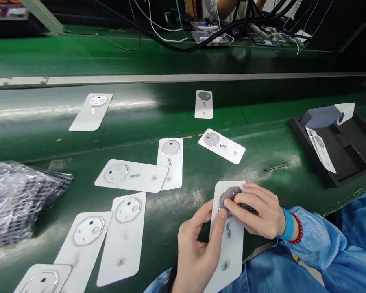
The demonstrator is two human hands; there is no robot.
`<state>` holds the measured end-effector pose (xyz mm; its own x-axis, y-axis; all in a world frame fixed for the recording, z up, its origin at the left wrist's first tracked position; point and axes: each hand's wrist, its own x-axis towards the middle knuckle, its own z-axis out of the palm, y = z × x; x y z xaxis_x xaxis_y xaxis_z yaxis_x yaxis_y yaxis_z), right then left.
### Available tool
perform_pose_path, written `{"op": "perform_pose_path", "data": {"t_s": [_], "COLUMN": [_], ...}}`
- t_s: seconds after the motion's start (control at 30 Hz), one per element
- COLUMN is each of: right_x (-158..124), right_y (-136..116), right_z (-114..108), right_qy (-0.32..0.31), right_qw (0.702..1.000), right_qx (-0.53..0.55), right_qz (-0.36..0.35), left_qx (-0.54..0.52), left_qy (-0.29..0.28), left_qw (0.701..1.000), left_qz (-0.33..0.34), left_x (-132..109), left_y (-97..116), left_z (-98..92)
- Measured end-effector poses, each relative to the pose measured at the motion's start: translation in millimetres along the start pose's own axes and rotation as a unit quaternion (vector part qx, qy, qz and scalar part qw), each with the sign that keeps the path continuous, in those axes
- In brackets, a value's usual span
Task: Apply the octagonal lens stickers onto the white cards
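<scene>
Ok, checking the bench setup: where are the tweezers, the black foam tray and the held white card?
Tweezers (276,166): head view, middle of the shaft.
Black foam tray (350,150): head view, bare tray floor.
White card (232,248): head view, lower face.

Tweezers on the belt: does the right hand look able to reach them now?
Probably yes. The right hand is near the tweezers on the green belt, with no card between them. But it is gripping a dark octagonal piece on a white card, so it would likely let go first.
</scene>
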<state>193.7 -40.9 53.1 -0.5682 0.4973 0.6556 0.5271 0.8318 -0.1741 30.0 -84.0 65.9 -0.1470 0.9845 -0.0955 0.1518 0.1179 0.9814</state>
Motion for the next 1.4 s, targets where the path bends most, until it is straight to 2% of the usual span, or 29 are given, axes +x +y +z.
{"op": "perform_pose_path", "data": {"t_s": [0.13, 0.23, 0.33, 0.4, 0.47, 0.53, 0.6, 0.63, 0.8, 0.87, 0.93, 0.97, 1.03, 1.07, 1.13, 1.17, 1.2, 1.3, 1.4], "right_x": [2, 1, -2, -5, -6, -6, -4, -3, 1, -1, -8, -14, -30, -39, -60, -72, -84, -123, -158], "right_y": [-2, -3, -5, -7, -9, -10, -9, -7, 0, -1, -3, -4, 2, 11, 41, 61, 84, 150, 195], "right_z": [-1, -3, -5, -5, -4, -3, 0, 1, 8, 13, 19, 21, 20, 15, -8, -26, -47, -109, -143], "right_qy": [0.018, 0.008, 0.010, 0.029, 0.044, 0.032, 0.015, 0.014, 0.028, 0.014, -0.009, -0.021, -0.033, -0.023, 0.045, 0.094, 0.152, 0.232, 0.250], "right_qw": [1.000, 0.999, 0.993, 0.981, 0.947, 0.886, 0.827, 0.808, 0.773, 0.746, 0.711, 0.697, 0.688, 0.698, 0.750, 0.782, 0.798, 0.777, 0.759], "right_qx": [-0.005, 0.031, 0.094, 0.134, 0.208, 0.315, 0.397, 0.418, 0.450, 0.490, 0.542, 0.562, 0.566, 0.543, 0.413, 0.302, 0.153, 0.028, -0.029], "right_qz": [0.000, 0.013, 0.066, 0.139, 0.242, 0.339, 0.398, 0.415, 0.447, 0.451, 0.448, 0.446, 0.453, 0.466, 0.515, 0.537, 0.563, 0.584, 0.601], "left_qx": [-0.005, -0.009, -0.005, -0.008, -0.008, -0.005, -0.006, -0.010, -0.026, -0.008, 0.020, 0.031, 0.041, 0.037, 0.020, 0.010, 0.004, 0.067, 0.182], "left_qy": [0.038, 0.027, 0.008, 0.018, 0.014, 0.000, -0.010, -0.011, -0.016, 0.030, 0.110, 0.126, 0.091, 0.049, -0.030, -0.048, -0.055, -0.051, -0.013], "left_qw": [0.999, 1.000, 1.000, 1.000, 1.000, 1.000, 1.000, 1.000, 0.997, 0.995, 0.990, 0.989, 0.993, 0.997, 0.999, 0.999, 0.998, 0.995, 0.982], "left_qz": [-0.015, -0.005, 0.006, 0.001, 0.001, -0.004, -0.015, -0.019, -0.074, -0.090, -0.081, -0.076, -0.062, -0.050, -0.016, 0.003, 0.019, 0.046, 0.040], "left_x": [0, 0, 0, 1, 3, 6, 10, 11, 10, 14, 26, 33, 49, 57, 72, 81, 91, 132, 192], "left_y": [1, 1, 0, 0, 0, 1, 0, -2, -14, -19, -20, -18, -10, -5, 4, 7, 9, 11, 12], "left_z": [1.3, 1.2, 1.1, 1.7, 2.5, 3.3, 4.0, 4.2, 2.9, 2.5, 6.3, 10.5, 22.8, 29.7, 42.0, 46.2, 49.1, 52.5, 58.2]}}
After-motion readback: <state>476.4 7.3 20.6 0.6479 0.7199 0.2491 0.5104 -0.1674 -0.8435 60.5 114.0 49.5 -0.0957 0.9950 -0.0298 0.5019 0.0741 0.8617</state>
